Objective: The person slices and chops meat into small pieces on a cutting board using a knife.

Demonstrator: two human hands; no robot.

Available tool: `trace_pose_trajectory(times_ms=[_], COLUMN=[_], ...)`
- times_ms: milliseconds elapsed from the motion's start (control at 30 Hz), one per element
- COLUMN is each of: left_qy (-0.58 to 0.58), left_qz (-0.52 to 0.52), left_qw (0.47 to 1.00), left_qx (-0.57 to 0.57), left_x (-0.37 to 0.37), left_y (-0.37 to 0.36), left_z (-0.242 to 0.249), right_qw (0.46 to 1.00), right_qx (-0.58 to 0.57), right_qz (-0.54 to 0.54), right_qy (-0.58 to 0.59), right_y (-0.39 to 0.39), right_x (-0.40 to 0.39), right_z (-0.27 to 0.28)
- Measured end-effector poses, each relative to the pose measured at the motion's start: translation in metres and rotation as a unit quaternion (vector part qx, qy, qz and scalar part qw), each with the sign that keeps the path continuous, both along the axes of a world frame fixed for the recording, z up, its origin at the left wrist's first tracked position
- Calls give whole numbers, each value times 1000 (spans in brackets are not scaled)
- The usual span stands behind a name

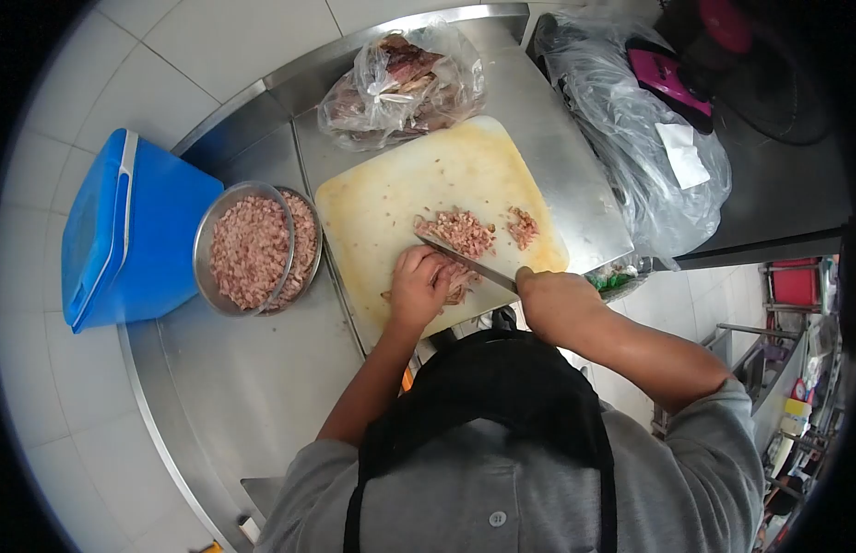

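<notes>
My right hand is wrapped round the handle of a kitchen knife, its blade slanting up and left across the cutting board. My left hand presses with curled fingers on strips of meat just below the blade. Beyond the blade lies a pile of chopped meat, and a smaller heap of chopped meat sits to its right. Small scraps dot the yellowed white board. Part of the meat is hidden under my left fingers.
Left of the board, two overlapping bowls hold chopped meat. A blue cooler stands beyond them. Behind the board lies a clear bag of meat pieces. At the right are plastic bags and a dark surface.
</notes>
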State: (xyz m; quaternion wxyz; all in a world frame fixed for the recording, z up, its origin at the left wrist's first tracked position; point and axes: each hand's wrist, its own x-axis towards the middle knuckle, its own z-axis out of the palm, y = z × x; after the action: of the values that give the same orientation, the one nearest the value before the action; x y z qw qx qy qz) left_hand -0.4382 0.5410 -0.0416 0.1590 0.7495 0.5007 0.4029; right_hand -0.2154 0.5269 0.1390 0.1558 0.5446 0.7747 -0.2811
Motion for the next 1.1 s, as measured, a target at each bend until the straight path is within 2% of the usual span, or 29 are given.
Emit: trace_pose_trajectory(times_ms=[67,133,233,300,400,467,500,633,733,867,933,1000,1100], left_qy=[-3,-7,7,-52,-54,-19,17,0,9,16,15,-40,-20], left_qz=[-2,-6,-11,-3,38,25,11,13,5,1,-5,40,19], left_qw=[1000,1000,1000,998,998,999,1000,1000,1000,1000,1000,998,999], left_qx=[-5,-11,-16,-23,-1,-5,-8,-13,-4,-18,-24,-22,-27], left_x=[-2,-1,-4,-2,5,4,3,3,2,2,1,2,-3], left_y=[2,0,-3,2,-5,-8,-9,-11,-11,-8,-12,-15,-10], left_z=[-2,-2,-3,-7,23,10,3,-1,-1,1,5,9,0], right_qw=[1000,997,998,999,999,999,999,999,999,998,999,999,1000], right_qx=[-14,41,28,21,11,9,4,-21,14,36,30,30,11], right_qz=[-3,-40,-34,-41,-46,-42,-42,-27,-27,-41,-33,-21,-16], right_qy=[-14,55,37,24,-8,-27,-29,-32,14,41,29,7,-17], right_y=[3,11,25,21,11,4,1,-3,0,24,19,10,-1], right_x=[-4,-19,-24,-19,-7,-3,-2,-7,-16,-35,-22,-9,0], right_z=[-17,-68,-75,-48,-5,6,8,2,-42,-69,-50,-22,-2])
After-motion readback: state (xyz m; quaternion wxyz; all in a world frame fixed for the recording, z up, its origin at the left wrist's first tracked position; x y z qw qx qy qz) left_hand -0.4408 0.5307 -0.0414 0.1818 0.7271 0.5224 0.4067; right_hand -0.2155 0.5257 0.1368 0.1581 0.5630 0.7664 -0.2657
